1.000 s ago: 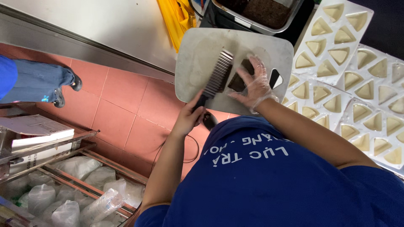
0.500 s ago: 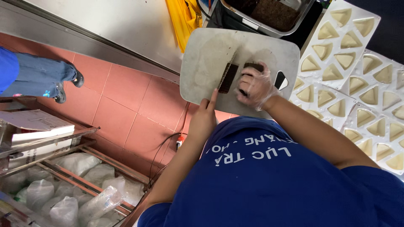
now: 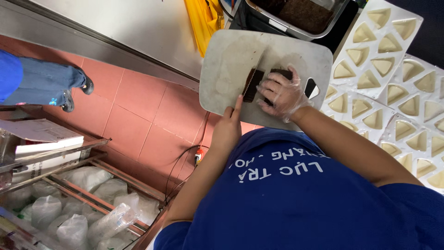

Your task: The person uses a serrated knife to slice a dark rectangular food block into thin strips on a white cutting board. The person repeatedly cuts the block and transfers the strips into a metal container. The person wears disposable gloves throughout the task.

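Observation:
A grey cutting board (image 3: pixel 231 60) lies in front of me with a dark brown block (image 3: pixel 283 72) on it. My left hand (image 3: pixel 226 127), bare, grips the handle of a knife with a wavy blade (image 3: pixel 252 85); the blade stands edge-down against the left end of the block. My right hand (image 3: pixel 282 97), in a clear plastic glove, presses its spread fingers on the block and hides most of it. A black slot in the board shows just right of that hand.
White moulds with triangular pale pieces (image 3: pixel 384 60) cover the right side. A steel tray of brown material (image 3: pixel 296 14) sits beyond the board, beside a yellow cloth (image 3: pixel 203 21). Another person's jeans-clad legs (image 3: pixel 46 85) stand at left. Bagged goods fill a shelf (image 3: pixel 83 203).
The wavy blade, held up flat over the board a second ago, has come down edge-first beside the brown block. My left hand shifted right. The gloved right hand stayed on the block.

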